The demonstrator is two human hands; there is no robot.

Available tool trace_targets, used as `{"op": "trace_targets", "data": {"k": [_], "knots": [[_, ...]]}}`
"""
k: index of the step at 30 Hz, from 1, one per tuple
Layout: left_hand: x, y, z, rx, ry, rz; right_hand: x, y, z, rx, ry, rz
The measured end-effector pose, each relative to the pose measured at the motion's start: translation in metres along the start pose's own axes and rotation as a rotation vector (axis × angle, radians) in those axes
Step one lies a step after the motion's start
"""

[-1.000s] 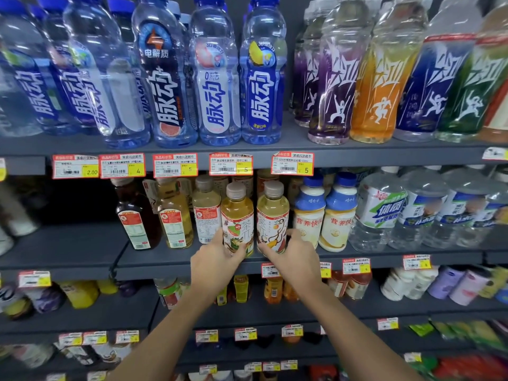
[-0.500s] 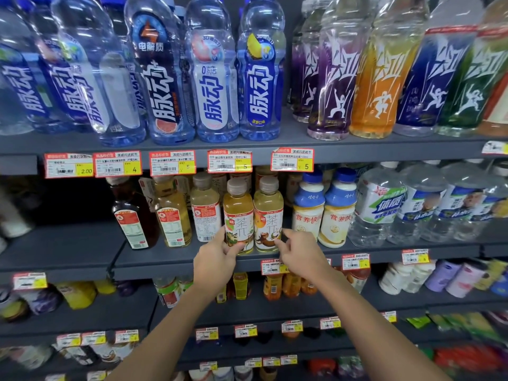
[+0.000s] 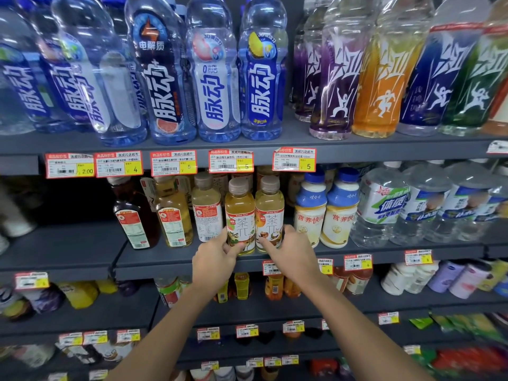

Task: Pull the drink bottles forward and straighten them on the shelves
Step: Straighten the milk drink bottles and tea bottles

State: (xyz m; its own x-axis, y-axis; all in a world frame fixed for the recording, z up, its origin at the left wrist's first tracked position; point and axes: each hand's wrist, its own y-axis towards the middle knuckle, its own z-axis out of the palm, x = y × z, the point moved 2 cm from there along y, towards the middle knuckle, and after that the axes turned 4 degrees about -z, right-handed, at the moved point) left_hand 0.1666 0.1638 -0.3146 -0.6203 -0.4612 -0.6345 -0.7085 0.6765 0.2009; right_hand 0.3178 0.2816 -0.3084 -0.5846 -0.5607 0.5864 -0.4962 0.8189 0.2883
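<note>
1. Left hand (image 3: 217, 257) grips the foot of the left tea bottle (image 3: 239, 213), thumb on the label front and fingers curled round its outer side.
2. Right hand (image 3: 291, 251) mirrors this on the right tea bottle (image 3: 269, 210), thumb in front and fingers round the far side.
3. Both bottles are upright, long axis vertical. They touch each other between my hands, labels toward me. Each lies straight beyond its own hand, so no crossing is needed.
4. Their bases sit near the shelf lip (image 3: 165, 259), just above my knuckles. I judge little forward travel is left before the edge.
5. Sideways room is tight: clear bottle (image 3: 206, 213) just outside the left grip, milk bottle (image 3: 310, 213) just outside the right.
6. Price tags (image 3: 231, 160) hang above the caps, so slide rather than lift.
</note>
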Motion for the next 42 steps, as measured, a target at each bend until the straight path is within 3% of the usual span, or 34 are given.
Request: {"op": "trace_targets", "data": {"k": [9, 26, 42], "knots": [[-0.015, -0.015, 0.003, -0.198, 0.056, -0.120, -0.002, -0.010, 0.003, -0.092, -0.057, 0.042], [-0.014, -0.002, 0.001, -0.119, 0.051, -0.078, -0.017, 0.003, -0.024, 0.151, 0.052, -0.093], [-0.013, 0.003, -0.002, -0.079, 0.062, -0.078, -0.018, 0.004, -0.026, 0.182, 0.066, -0.090]]}}
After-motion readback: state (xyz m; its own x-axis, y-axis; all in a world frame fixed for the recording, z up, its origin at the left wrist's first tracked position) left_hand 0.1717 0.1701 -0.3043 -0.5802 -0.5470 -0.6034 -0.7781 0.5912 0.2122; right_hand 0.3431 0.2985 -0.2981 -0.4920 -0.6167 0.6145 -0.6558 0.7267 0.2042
